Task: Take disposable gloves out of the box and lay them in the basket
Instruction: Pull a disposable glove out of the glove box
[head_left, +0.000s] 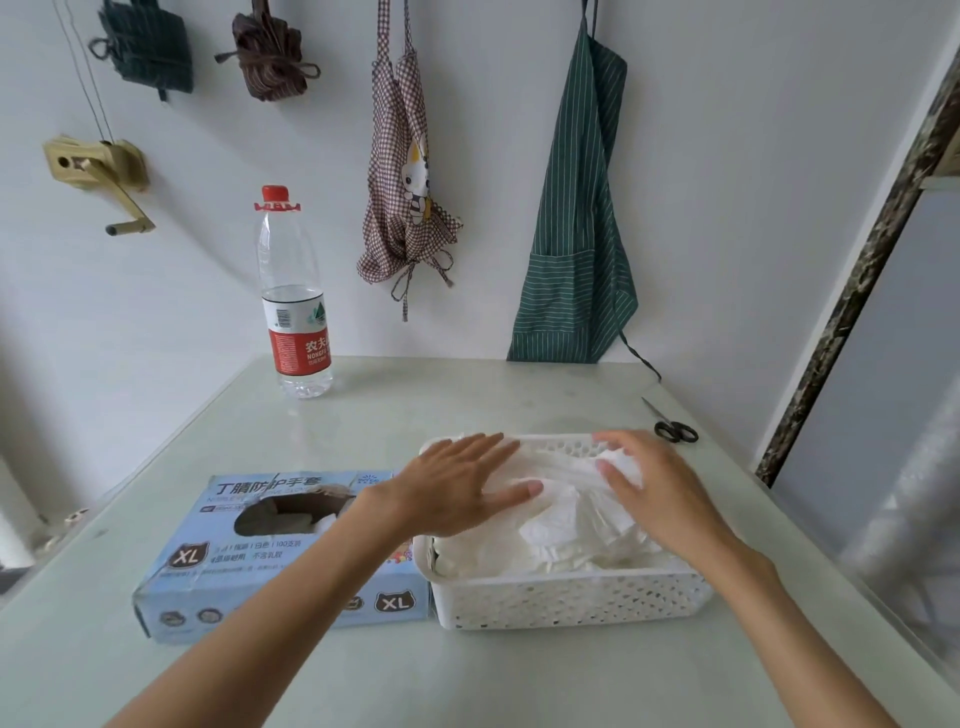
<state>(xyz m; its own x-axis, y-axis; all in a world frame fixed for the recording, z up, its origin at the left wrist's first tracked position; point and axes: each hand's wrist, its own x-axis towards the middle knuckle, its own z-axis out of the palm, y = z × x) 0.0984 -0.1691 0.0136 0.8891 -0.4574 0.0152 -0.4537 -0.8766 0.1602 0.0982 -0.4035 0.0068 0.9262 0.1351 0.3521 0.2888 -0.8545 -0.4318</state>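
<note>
Beyond the fingers the worktop lies bare to the wall. Left of them the glove box touches the basket (no gap between). Scissors lie just past the right fingers; a bottle stands far left.

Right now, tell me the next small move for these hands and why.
Probably lift the left hand off the gloves and reach back to the box. Both hands lie on the pile, which already sits inside the basket, and white gloves still show through the box's opening.
</note>
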